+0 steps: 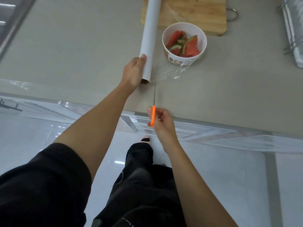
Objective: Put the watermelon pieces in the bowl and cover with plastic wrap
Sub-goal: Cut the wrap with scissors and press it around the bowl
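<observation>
A white bowl (202,36) with a patterned band stands on the grey counter and holds several red and green watermelon pieces (188,46). A long white roll of plastic wrap (150,35) lies to its left. Clear film (170,69) is pulled from the roll across the bowl. My left hand (133,72) grips the near end of the roll. My right hand (161,122) holds an orange-handled knife (153,115) edge-on, its thin blade pointing at the film just right of the roll's end.
A wooden cutting board (193,12) with a metal hanging loop lies behind the bowl. A metal rack (293,30) stands at the right edge. The counter's front edge (213,123) runs beneath my right hand, with white cabinet fronts and floor below.
</observation>
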